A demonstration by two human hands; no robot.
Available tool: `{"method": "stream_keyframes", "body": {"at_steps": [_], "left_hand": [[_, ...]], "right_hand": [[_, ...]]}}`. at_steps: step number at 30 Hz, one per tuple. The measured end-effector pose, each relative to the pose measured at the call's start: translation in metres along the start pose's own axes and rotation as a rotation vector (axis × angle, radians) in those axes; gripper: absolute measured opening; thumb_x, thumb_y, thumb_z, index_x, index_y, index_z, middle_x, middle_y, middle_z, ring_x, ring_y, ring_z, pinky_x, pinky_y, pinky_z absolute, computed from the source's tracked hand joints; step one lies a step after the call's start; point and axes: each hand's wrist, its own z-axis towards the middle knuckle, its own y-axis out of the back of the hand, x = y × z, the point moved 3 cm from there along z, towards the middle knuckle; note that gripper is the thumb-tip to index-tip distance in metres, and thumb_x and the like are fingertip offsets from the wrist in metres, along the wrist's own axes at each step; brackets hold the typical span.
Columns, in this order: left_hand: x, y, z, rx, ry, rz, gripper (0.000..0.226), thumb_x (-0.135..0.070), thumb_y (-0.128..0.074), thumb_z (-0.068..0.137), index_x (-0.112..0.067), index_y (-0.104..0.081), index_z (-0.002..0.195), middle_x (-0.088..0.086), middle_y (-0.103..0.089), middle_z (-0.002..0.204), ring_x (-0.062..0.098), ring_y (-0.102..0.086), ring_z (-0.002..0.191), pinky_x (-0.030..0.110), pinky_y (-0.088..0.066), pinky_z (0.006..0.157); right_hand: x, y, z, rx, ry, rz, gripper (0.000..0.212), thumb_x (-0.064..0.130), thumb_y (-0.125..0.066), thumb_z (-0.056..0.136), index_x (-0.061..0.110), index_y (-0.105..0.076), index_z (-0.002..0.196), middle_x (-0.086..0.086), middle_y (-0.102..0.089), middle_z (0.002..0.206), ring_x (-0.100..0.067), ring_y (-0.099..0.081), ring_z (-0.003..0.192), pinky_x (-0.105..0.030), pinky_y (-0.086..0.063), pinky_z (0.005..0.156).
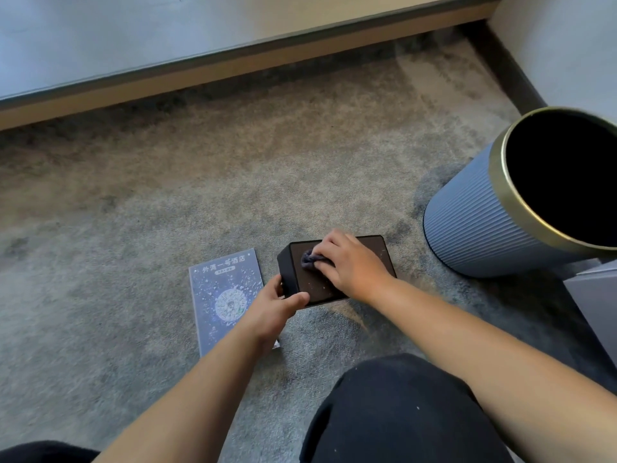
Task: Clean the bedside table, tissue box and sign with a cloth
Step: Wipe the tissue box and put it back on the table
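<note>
A round blue-grey ribbed bin with a brass-coloured rim stands on the grey carpet at the right; its inside is black shadow, so whether anything lies in it cannot be told. The dark tissue box sits on the carpet in the middle, well clear of the bin, its brown speckled face turned up (no opening or tissue shows on that face).

The right hand lies flat over the box's top face, fingers curled down onto a small bunched purple-grey cloth, pressing it against the box near the far left corner. The left hand grips the box's near left end, thumb along the near edge and fingers wrapped around the end wall.

Just left of the box, the sign lies flat on the carpet, a clear-edged blue card with white specks and a round pale emblem. Its heading reads 外滩一号酒店; the smaller line beneath is too small to read. The left wrist crosses its near right corner.

Dark-trousered knees fill the bottom edge, and a wooden skirting strip runs along the far side.
</note>
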Motion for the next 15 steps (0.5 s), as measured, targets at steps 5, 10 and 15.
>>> {"method": "stream_keyframes", "body": {"at_steps": [5,10,15], "left_hand": [[0.007,0.002,0.000,0.000,0.014,0.024,0.040,-0.007,-0.063,0.089,-0.015,-0.056,0.128,0.009,-0.068,0.118,0.017,-0.064,0.100,0.026,-0.045,0.082],[0.004,0.001,0.000,0.011,0.022,-0.015,0.041,-0.004,-0.062,0.089,-0.016,-0.055,0.128,0.008,-0.068,0.118,0.015,-0.065,0.099,0.025,-0.045,0.080],[0.002,0.002,0.000,0.015,0.037,-0.003,0.039,-0.003,-0.060,0.090,-0.015,-0.055,0.127,0.012,-0.067,0.120,0.020,-0.062,0.101,0.029,-0.046,0.084]], "right_hand": [[-0.067,0.002,-0.018,0.015,-0.295,-0.040,0.020,0.037,-0.051,0.094,0.025,-0.059,0.109,0.000,-0.053,0.113,-0.023,-0.049,0.107,-0.042,-0.047,0.088],[-0.131,0.010,-0.031,0.068,-0.580,-0.113,0.018,0.033,-0.044,0.097,0.023,-0.051,0.110,-0.009,-0.051,0.115,-0.032,-0.051,0.103,-0.045,-0.048,0.085],[-0.140,0.008,-0.030,0.091,-0.644,-0.089,0.022,0.032,-0.041,0.099,0.018,-0.049,0.113,-0.013,-0.051,0.119,-0.034,-0.052,0.104,-0.044,-0.047,0.083]]}}
